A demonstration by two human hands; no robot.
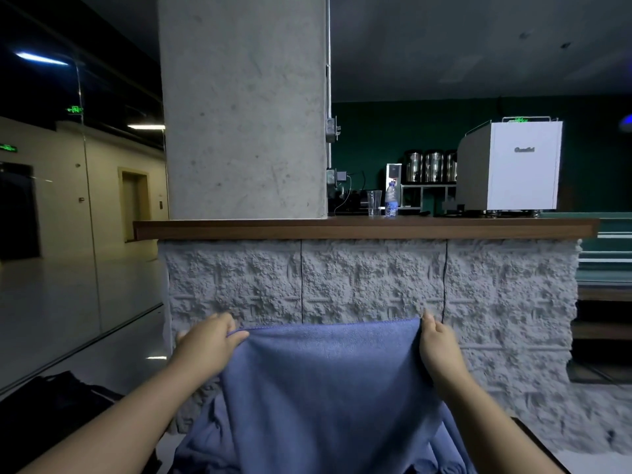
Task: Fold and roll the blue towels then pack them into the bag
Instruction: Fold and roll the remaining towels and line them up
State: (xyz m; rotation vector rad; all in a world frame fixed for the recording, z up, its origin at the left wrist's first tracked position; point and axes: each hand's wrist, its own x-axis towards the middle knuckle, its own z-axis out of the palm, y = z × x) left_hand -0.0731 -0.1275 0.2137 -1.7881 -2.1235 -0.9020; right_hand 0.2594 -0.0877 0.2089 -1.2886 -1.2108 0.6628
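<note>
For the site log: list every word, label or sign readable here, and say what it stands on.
Grey brand name on the white machine: blurred, not readable.
Green exit sign under the corridor ceiling: glowing, symbols not readable.
Second green sign on the left wall: too blurred.
Water bottle label: too small.
Blue towel: no text.

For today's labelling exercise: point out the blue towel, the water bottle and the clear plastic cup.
blue towel [328, 388]: head view, middle of the hanging cloth.
water bottle [391, 201]: head view, its label.
clear plastic cup [374, 202]: head view, its side wall.
</note>
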